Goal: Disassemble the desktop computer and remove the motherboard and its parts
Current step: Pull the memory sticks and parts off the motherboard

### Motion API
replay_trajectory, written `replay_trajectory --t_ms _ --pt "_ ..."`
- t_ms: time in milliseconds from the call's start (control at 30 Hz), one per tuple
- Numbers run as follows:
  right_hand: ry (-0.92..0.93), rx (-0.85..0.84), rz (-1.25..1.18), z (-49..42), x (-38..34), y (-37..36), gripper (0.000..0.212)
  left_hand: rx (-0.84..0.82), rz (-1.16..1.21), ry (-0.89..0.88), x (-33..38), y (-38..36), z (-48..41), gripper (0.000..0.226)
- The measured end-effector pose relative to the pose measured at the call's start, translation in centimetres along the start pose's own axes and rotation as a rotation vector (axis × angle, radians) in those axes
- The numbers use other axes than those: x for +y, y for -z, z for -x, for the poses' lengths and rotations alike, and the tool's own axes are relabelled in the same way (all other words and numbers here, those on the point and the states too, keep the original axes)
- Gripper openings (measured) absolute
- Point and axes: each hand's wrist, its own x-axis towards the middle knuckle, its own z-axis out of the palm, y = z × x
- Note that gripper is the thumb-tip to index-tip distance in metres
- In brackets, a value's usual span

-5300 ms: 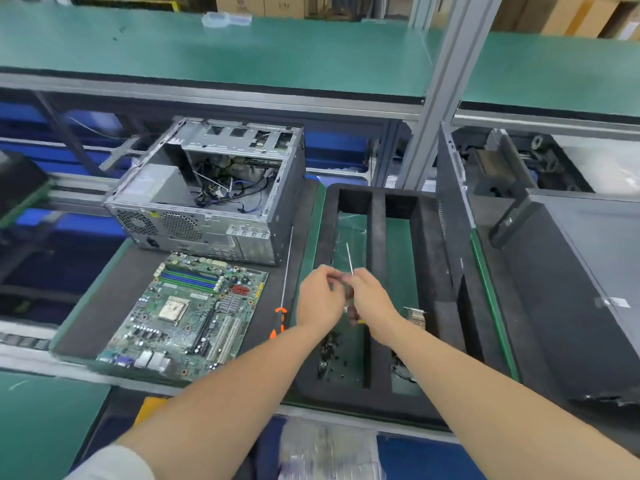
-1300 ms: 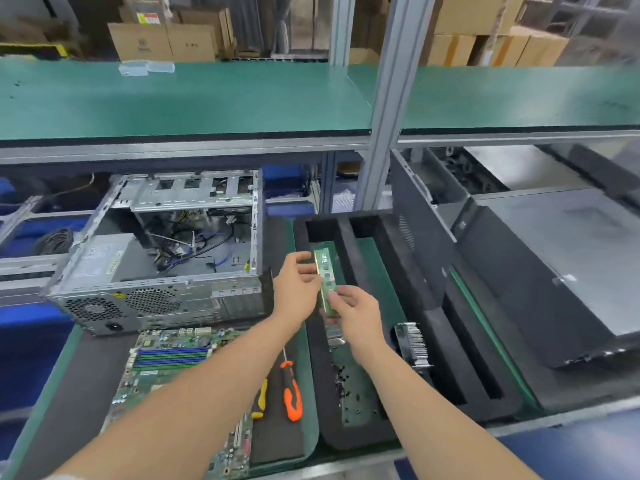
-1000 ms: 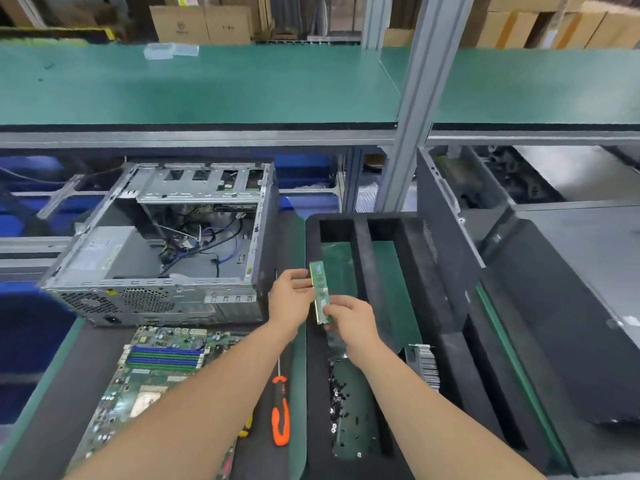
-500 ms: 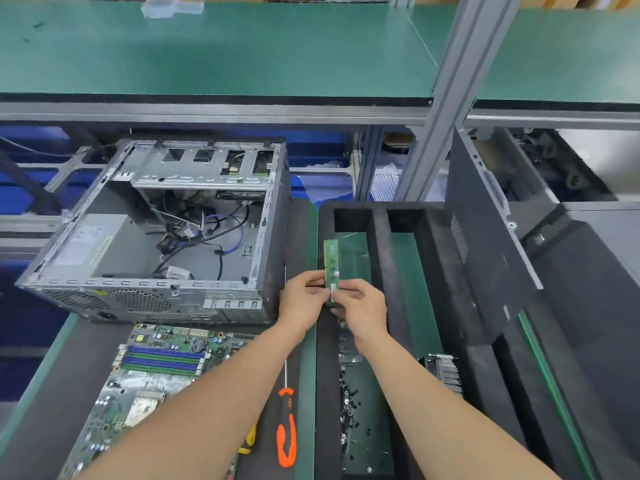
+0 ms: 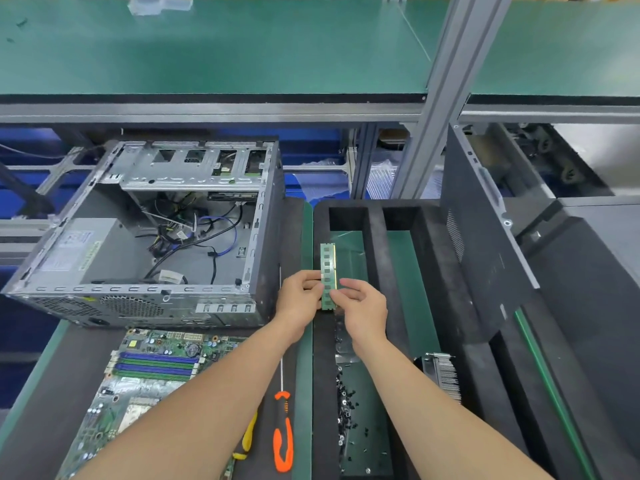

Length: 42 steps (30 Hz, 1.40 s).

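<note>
RAM stick point(image 5: 328, 271): held over foam tray point(image 5: 429, 244), upright on edge, near end pinched between left hand point(image 5: 300, 296) and right hand point(image 5: 363, 306), fingers clamped on both faces. Likely light, stiff, fragile; grip long edges, avoid gold contacts. Motherboard point(image 5: 152, 372) already out, beside case point(image 5: 152, 230).

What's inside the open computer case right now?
Loose black and blue cables lie on the case floor, a grey power supply sits at left, a metal drive cage spans the far end. Anything beneath the cage is hidden.
</note>
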Motion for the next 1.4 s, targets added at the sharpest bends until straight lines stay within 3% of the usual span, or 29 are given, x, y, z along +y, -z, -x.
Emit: replay_trajectory --t_ms 167,267,433,533,667,867,1067,1400 --pt "-0.024 -0.015 0.013 -0.3 0.2 -0.3 0.019 0.033 -0.036 -0.004 0.1 -0.1 0.1 0.024" --pt "0.026 0.005 0.042 -0.5 0.1 -0.5 0.015 0.078 -0.077 -0.111 0.4 0.2 0.4 0.028" --pt "-0.182 -0.084 -0.476 -0.8 -1.6 -0.9 0.017 0.107 -0.199 -0.345 0.9 0.8 0.5 0.042" --pt "-0.201 -0.128 -0.635 -0.9 -1.8 -0.8 0.019 0.100 -0.239 -0.403 1.2 1.2 0.5 0.039" --pt "-0.159 -0.072 -0.458 -0.9 -1.2 -0.8 0.025 0.112 -0.331 -0.403 0.8 1.5 0.4 0.035" --pt "-0.133 0.069 -0.164 -1.2 0.0 -1.4 0.025 0.088 -0.241 -0.174 -0.4 0.7 1.2 0.030" --pt "-0.089 0.163 0.013 -1.1 -0.4 -2.1 0.023 0.106 -0.227 -0.140 -0.3 0.1 1.6 0.044" --pt "-0.051 0.142 0.134 -0.8 0.2 -2.5 0.015 0.073 -0.308 -0.168 -0.4 0.4 2.1 0.056"
